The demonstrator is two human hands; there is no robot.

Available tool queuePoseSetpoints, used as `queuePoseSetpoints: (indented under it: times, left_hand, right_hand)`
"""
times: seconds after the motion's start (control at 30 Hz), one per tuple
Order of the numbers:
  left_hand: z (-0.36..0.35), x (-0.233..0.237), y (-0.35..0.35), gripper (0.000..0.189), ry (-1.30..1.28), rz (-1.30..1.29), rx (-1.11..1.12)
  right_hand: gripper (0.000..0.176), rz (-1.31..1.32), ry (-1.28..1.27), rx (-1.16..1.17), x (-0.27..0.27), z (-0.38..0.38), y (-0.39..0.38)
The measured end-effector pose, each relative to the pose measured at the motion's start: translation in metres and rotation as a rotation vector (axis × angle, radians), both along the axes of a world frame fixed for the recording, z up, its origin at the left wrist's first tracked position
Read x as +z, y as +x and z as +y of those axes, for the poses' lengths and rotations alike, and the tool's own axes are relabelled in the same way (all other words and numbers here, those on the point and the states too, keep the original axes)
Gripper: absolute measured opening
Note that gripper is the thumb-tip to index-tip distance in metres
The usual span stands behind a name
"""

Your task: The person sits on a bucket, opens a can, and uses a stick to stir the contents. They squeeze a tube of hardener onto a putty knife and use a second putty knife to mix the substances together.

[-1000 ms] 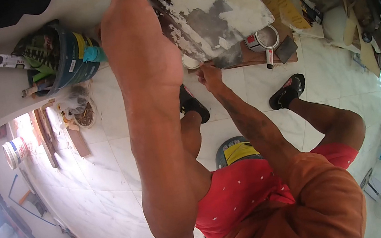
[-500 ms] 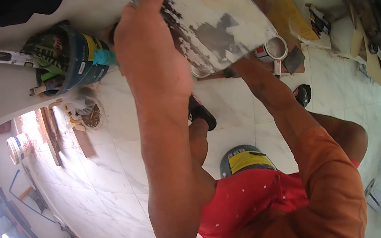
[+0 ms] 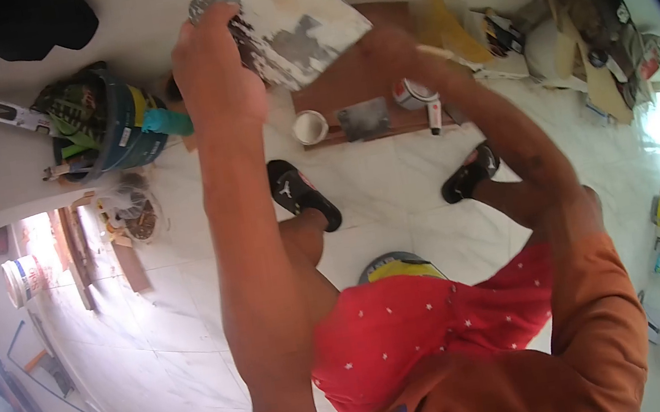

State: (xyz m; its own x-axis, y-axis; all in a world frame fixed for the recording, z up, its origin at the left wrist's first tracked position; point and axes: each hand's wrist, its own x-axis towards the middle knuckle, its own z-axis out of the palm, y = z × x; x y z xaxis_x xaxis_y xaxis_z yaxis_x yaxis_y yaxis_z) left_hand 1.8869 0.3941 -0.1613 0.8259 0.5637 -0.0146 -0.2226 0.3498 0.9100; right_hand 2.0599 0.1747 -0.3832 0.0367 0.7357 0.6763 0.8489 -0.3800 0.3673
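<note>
A: What is the left hand (image 3: pixel 218 82) holding?

B: It is gripping the smeared panel (image 3: pixel 296 6) at its left side, the thumb lying over the face. The panel is being held up off the floor (image 3: pixel 369 179).

A: And the right hand (image 3: pixel 388 52)?

B: It is blurring beside the panel's right edge. Whether it is opening, closing or carrying anything, one cannot tell; contact with the panel is also staying unclear.

A: How far is the coating advancing?

B: White material is already covering much of the panel's visible face. Grey and dark patches are interrupting it, so the coverage is appearing incomplete and uneven. Whether those patches are bare panel or a second material, the view is not showing.

A: What is lying nearest the panel?

B: A brown board (image 3: pixel 411 120) is resting on the floor, partly behind the panel in the view. Below the panel, it is bearing a white tub (image 3: pixel 310 127), a grey plate (image 3: pixel 364 119), a tin (image 3: pixel 414 93) and a small tube (image 3: pixel 434 116).

A: And farther outward?

B: A dark bucket (image 3: pixel 124 143) is standing left of the panel; a yellow sheet (image 3: pixel 453 30) is curling to its right.
</note>
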Motion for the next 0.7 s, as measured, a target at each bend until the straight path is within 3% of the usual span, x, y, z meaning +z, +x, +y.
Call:
queuePoseSetpoints:
  times: [0.03,0.07,0.13,0.17,0.37,0.47,0.7]
  left_hand:
    - [-0.004,-0.001,0.002,0.029,-0.045,-0.018,-0.001]
    - [-0.007,-0.001,0.004,0.030,-0.090,-0.036,-0.001]
    - [-0.015,0.001,0.006,0.032,-0.165,-0.015,-0.003]
    - [-0.018,0.002,0.009,0.032,-0.158,-0.012,-0.019]
    - [-0.039,-0.007,0.018,0.035,-0.139,0.045,-0.113]
    - [-0.051,-0.009,0.025,0.035,-0.111,0.090,-0.153]
    - [-0.069,-0.014,0.045,0.035,-0.086,0.072,-0.183]
  right_hand:
    - [0.024,0.026,-0.029,-0.011,0.021,-0.032,0.005]
    - [0.027,0.231,-0.173,-0.063,0.042,-0.073,0.012]
    - [0.027,0.654,-0.513,-0.388,0.116,-0.105,0.001]
    - [0.025,0.849,-0.702,-0.668,0.156,-0.112,-0.018]
    - [0.020,0.858,-0.682,-0.805,0.161,-0.177,-0.061]
    - [0.021,0.850,-0.813,-0.782,0.152,-0.175,-0.058]
    - [0.021,0.807,-0.821,-0.692,0.106,-0.169,-0.037]
